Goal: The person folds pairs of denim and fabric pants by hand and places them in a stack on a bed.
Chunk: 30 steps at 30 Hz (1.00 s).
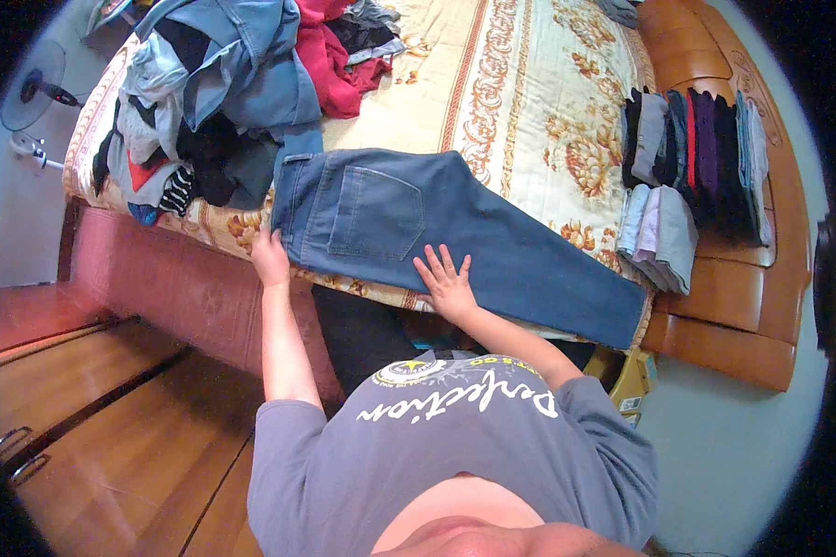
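Your left hand curls at the jeans (I can't tell its hold); your right hand lies spread atop, gripping nothing

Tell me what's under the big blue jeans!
The jeans lie on the flowered bedcover, which shows along their edges. The part right beneath them is covered, so I can't see whether anything else is there.

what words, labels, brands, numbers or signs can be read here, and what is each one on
Grey t-shirt: large white script lettering on the chest, legible, wording not copied
Same t-shirt: small yellow lettering, wording not copied
Same t-shirt: round emblem with a star, its lettering too small to read
Cardboard box: label too small to read
Blue jeans: none visible
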Motion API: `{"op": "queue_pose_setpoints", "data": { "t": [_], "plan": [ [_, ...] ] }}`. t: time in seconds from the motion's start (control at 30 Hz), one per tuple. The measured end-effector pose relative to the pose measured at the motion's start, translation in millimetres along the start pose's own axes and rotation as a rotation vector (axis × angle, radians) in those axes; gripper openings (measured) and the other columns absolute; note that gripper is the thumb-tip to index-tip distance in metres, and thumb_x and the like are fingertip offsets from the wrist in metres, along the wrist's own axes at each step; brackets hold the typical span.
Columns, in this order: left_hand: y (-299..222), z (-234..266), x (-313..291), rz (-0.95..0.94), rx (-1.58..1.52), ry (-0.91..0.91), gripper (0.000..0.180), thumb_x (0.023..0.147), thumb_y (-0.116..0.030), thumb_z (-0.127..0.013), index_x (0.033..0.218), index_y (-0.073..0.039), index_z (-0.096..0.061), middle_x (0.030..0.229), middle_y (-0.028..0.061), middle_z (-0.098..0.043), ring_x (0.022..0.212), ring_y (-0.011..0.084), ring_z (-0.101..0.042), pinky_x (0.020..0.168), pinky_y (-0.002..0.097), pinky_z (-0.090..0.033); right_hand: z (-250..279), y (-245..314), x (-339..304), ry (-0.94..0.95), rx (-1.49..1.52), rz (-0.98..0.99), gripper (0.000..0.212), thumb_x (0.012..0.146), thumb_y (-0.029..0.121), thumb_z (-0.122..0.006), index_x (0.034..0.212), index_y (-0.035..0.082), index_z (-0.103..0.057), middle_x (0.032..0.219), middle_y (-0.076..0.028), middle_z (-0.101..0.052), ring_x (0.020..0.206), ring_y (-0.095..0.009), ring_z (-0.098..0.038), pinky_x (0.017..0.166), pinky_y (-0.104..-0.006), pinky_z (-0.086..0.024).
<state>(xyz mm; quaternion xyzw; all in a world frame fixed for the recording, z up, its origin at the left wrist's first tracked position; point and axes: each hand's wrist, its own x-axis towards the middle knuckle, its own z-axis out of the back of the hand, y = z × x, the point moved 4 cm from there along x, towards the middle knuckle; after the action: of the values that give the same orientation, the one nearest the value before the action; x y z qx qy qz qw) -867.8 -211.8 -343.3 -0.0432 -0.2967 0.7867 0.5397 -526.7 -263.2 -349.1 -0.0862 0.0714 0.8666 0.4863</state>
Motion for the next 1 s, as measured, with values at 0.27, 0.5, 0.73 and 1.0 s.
{"op": "queue_pose_setpoints", "data": {
  "t": [0.27, 0.5, 0.73, 1.0],
  "plan": [
    [-40, 7, -41, 1.074, -1.318, 0.309, 0.057, 0.081, -0.041, -0.06, 0.122, -0.005, -0.043, 0.117, 0.0082, -0.051, 0.104, 0.0226, -0.051, 0.081, 0.0381, -0.045, 53, -96, 37, -0.718, 0.402, -0.278, 0.034, 0.077, 0.019, -0.058, 0.109, 0.009, -0.054, 0.109, -0.009, -0.053, 0.103, -0.028, -0.048, 0.086, -0.0463, -0.033],
    [-2, -16, -26, 0.753, -1.378, 0.091, 0.04, 0.075, -0.01, -0.069, 0.112, -0.004, -0.054, 0.104, 0.0051, -0.059, 0.088, 0.0196, -0.058, 0.073, 0.0344, -0.049, 33, -176, 90, -0.361, 0.523, -0.598, 0.02, 0.082, 0.025, -0.052, 0.085, 0.007, -0.062, 0.086, -0.012, -0.062, 0.088, -0.03, -0.056, 0.075, -0.0431, -0.039],
    [2, -15, -35, 0.804, -1.674, 0.308, 0.044, 0.081, -0.01, -0.059, 0.122, -0.004, -0.045, 0.121, 0.0075, -0.051, 0.109, 0.0245, -0.048, 0.093, 0.0389, -0.038, 21, -164, 88, -0.5, 0.258, -0.686, 0.02, 0.083, 0.023, -0.05, 0.082, 0.008, -0.062, 0.087, -0.01, -0.061, 0.089, -0.03, -0.054, 0.076, -0.047, -0.038],
    [11, -9, 37, 0.564, -1.911, 1.117, 0.07, 0.082, -0.055, -0.046, 0.129, -0.004, -0.038, 0.128, 0.0108, -0.046, 0.115, 0.0251, -0.045, 0.095, 0.0416, -0.036, 46, -72, 70, -0.568, 0.256, -0.315, 0.06, 0.082, 0.034, -0.052, 0.133, 0.012, -0.029, 0.141, -0.011, -0.021, 0.132, -0.031, -0.014, 0.097, -0.0653, -0.004]
  ]
}}
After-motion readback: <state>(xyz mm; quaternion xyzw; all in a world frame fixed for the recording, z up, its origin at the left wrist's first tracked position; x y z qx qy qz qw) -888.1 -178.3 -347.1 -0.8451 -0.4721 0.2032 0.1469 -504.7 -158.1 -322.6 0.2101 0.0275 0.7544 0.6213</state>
